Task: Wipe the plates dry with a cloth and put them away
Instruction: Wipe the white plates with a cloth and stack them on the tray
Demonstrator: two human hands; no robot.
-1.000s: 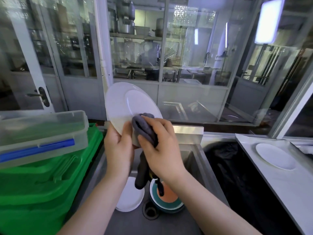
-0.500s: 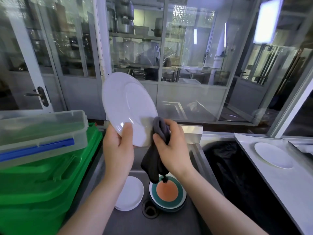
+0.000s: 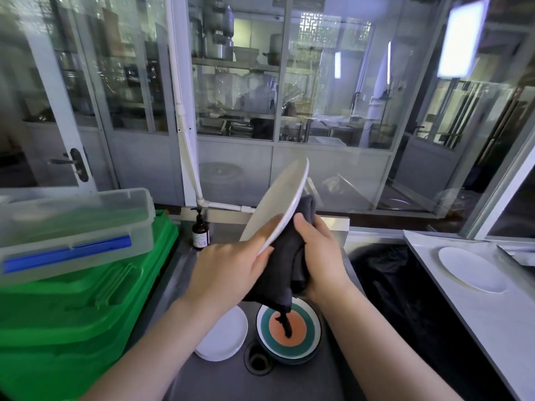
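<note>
Above the sink [image 3: 185, 285], the left hand [image 3: 228, 273] grips the tilted plate [image 3: 278, 204] by its lower rim; the right hand [image 3: 321, 256] clutches the cloth [image 3: 285, 273], apparently pressed against the plate's far face.

White plate [image 3: 279, 202]: round, glossy, held up over the sink, tilted steeply, nearly edge-on, upper rim leaning far-right; lower edge gripped by the left hand [image 3: 228, 266]. Dark grey cloth [image 3: 285, 260]: bunched against the plate's right side, pressed there by the right hand [image 3: 320, 257]; a loose tail hangs down over the sink. Small white plate [image 3: 224, 335]: flat in the sink btm, near-left of the drain. Striped plate [image 3: 289, 331]: orange centre w/ teal and white rings, dark rim, flat in the sink just right of the small white one, under the cloth tail. Another white plate [image 3: 472, 269]: flat on the counter at right, well apart from the rest.
</note>
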